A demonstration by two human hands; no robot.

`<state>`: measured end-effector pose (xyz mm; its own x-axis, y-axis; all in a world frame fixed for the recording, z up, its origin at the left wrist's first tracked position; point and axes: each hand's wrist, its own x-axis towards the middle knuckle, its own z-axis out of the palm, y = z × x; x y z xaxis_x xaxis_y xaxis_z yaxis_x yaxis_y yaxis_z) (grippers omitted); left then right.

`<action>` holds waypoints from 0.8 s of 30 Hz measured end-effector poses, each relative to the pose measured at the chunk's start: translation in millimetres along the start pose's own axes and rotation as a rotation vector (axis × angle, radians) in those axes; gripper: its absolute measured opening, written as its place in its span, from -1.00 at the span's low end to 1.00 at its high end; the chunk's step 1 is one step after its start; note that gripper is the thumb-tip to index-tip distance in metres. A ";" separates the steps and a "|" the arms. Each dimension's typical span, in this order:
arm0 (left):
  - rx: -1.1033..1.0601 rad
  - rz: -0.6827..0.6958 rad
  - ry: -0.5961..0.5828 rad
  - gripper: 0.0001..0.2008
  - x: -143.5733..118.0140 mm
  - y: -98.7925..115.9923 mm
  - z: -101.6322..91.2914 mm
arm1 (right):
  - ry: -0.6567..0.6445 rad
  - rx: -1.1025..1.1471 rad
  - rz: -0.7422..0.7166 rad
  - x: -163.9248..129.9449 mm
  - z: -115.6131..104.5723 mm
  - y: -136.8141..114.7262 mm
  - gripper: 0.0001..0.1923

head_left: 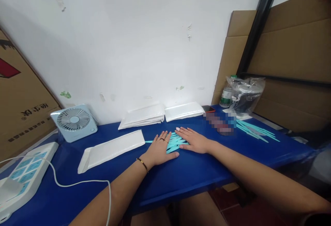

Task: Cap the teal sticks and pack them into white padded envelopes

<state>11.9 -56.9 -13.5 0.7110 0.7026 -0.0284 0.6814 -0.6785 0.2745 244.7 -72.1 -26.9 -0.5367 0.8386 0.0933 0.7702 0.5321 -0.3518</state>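
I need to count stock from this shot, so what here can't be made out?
- Teal strips, head view: partly covered by the left hand and right hand, so no count.
- Blurred patch: what lies there is unreadable.
- Clear bag: contents dark, unclear.
- Power strip: cut off by the left edge.

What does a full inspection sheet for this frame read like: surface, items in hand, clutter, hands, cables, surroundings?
Surface: blue table top.
Items in hand: pile of thin turquoise strips under both hands; a second turquoise strip pile lies further right.
Clutter: white padded envelope, two white envelope stacks, small pale blue desk fan, plastic bottle, clear plastic bag.
Hands: left hand and right hand flat, open, on the strips.
Cables: white cord from white power strip.
Surroundings: white wall, brown cardboard sheets.
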 end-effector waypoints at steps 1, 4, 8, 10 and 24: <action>-0.036 0.019 -0.012 0.00 6.4 -1.3 -3.5 | 0.006 0.001 0.019 -0.2 -1.3 4.0 -0.23; -0.196 0.042 0.017 -0.04 15.2 -6.3 -14.7 | 0.016 0.054 0.030 0.1 -7.7 11.5 -0.24; -0.275 -0.037 0.242 -0.39 20.6 -21.4 -26.8 | 0.140 0.160 0.078 19.4 -31.7 18.6 -0.44; -0.238 -0.126 0.272 -0.52 27.2 -31.9 -29.8 | 0.112 0.132 0.158 38.2 -46.4 23.8 -0.59; 0.005 -0.096 0.292 -0.76 32.3 -44.7 -26.2 | 0.102 0.464 0.026 70.0 -27.5 32.0 -0.78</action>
<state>-0.2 1.8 -1.5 0.5637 0.7952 0.2232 0.7448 -0.6062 0.2789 241.3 6.8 -6.0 -0.4647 0.8706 0.1618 0.5354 0.4218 -0.7317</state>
